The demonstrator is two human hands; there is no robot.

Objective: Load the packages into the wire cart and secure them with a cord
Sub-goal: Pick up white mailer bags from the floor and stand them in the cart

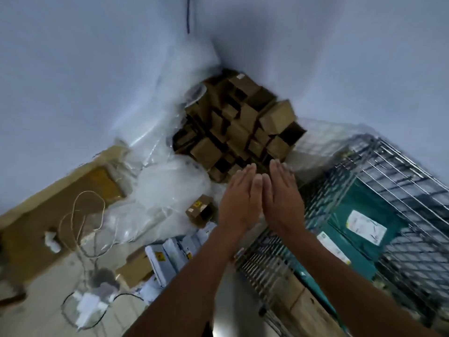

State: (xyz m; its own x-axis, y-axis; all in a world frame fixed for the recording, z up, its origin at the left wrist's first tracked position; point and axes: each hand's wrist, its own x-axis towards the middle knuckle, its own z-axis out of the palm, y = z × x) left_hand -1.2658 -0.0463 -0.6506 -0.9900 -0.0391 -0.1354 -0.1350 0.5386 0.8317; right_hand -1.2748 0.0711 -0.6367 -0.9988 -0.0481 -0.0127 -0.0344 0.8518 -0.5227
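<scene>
Reaching for the next boxes, both hands empty.

Head view: my left hand (239, 200) and right hand (283, 195) stretch flat, side by side, toward the cardboard packages (240, 125) at 12 o'clock; wire cart (401, 181) at 3, teal parcel (364, 222) inside; cord (82, 215) at 9. Blur hides labels.

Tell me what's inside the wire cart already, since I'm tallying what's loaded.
Inside the wire cart lie teal packages with white labels. Whatever sits beneath them is covered, and blur hides any finer detail.
</scene>
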